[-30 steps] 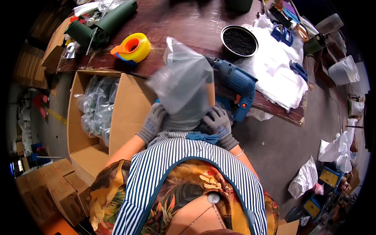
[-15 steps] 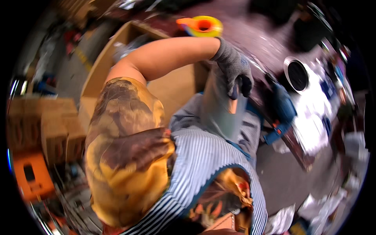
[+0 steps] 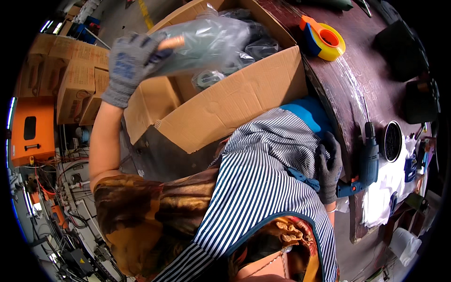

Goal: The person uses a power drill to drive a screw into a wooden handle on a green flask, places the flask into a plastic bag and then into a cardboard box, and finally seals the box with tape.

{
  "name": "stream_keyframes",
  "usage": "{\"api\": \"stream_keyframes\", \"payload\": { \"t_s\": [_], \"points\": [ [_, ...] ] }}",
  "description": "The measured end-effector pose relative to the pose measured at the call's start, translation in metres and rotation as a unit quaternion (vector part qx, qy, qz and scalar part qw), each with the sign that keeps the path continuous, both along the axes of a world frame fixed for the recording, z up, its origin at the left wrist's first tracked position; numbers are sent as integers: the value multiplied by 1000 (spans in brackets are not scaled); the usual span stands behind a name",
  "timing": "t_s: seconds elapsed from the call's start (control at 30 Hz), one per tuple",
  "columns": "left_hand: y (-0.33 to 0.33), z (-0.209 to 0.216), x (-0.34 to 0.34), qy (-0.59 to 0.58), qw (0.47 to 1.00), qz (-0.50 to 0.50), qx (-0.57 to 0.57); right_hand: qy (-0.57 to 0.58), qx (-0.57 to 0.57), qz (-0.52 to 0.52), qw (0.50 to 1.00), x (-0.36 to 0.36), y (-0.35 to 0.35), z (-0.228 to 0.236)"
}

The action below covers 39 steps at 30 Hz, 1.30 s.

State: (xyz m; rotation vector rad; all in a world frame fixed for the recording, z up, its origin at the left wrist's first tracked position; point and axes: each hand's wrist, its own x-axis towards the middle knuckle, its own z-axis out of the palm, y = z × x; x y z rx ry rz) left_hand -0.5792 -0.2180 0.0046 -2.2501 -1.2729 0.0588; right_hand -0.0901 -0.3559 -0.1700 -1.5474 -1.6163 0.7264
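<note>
In a grey knit glove with a bare fingertip, my left hand [image 3: 129, 66] is closed on the end of a clear plastic bag [image 3: 202, 42] over the open cardboard box [image 3: 235, 103]. The bag is blurred, and what it holds, a pale greenish shape, cannot be made out. More plastic-wrapped dark things [image 3: 263, 47] lie inside the box. My right hand [image 3: 329, 167], also gloved, rests against the striped apron [image 3: 263, 164] by the table's edge. Its fingers are apart and nothing shows in them.
On the dark red table [image 3: 338, 84] are a tape dispenser [image 3: 324, 40], a blue power drill [image 3: 369, 160], a round tin of small dark pieces [image 3: 392, 141] and black bins [image 3: 399, 49]. Stacked cartons [image 3: 75, 89] and an orange case [image 3: 33, 127] stand at the left.
My left hand has swung from over my lap to the left, carrying the bag above the box. My right hand has come into view beside the apron. The view has turned.
</note>
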Motion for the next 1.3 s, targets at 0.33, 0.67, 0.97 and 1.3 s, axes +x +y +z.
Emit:
{"api": "stream_keyframes", "payload": {
  "t_s": [0.33,0.67,0.97,1.3],
  "points": [
    [82,-281,-3,55,896,221,-381,-46,-31,20,998,-6,-25,-6],
    [114,-280,-19,-129,788,196,-569,-300,141,-264,906,95,-57,35],
    [103,-100,123,193,942,184,-202,-422,-78,-461,777,414,-109,15],
    [-88,-116,642,-222,596,-655,-408,-469,-306,-255,788,507,-96,-19]
  ]
}}
